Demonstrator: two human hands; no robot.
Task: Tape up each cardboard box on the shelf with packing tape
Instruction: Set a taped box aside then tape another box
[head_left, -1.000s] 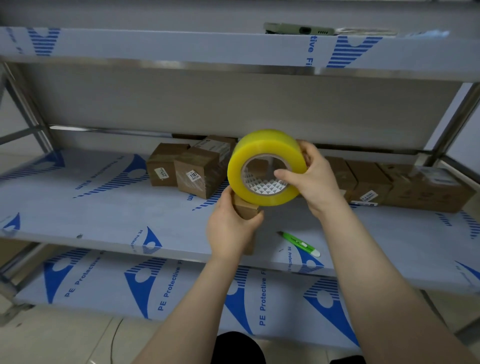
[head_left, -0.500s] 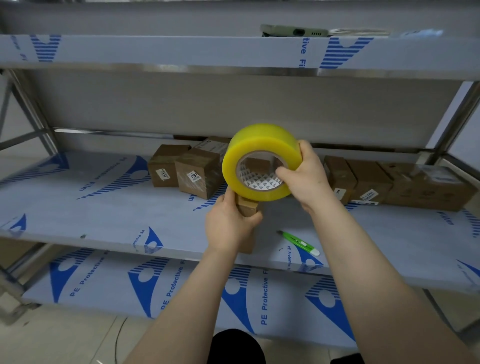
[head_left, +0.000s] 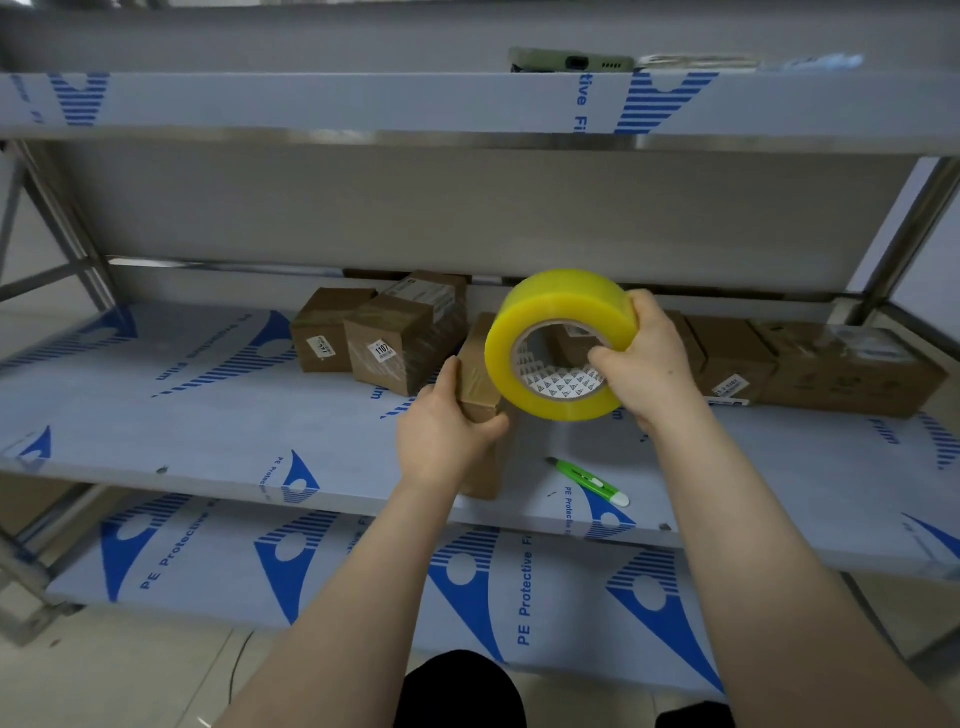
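A small brown cardboard box (head_left: 475, 379) stands on end near the front of the middle shelf (head_left: 208, 431). My left hand (head_left: 444, 434) grips its near side, thumb on the right edge. Glossy clear tape covers the box's upper face. My right hand (head_left: 647, 364) holds a big yellow roll of packing tape (head_left: 558, 312) just right of the box's top, thumb inside the core. The roll hides the box's far right edge.
Two taped boxes with labels (head_left: 395, 345) sit at the back left of the shelf, several more boxes (head_left: 810, 366) at the back right. A green utility knife (head_left: 589, 482) lies near the shelf's front edge. A phone (head_left: 571, 61) rests on the top shelf.
The tape roll has shifted right and slightly up, off the front of the box. More of the box's taped top now shows left of the roll. My left hand keeps its grip.
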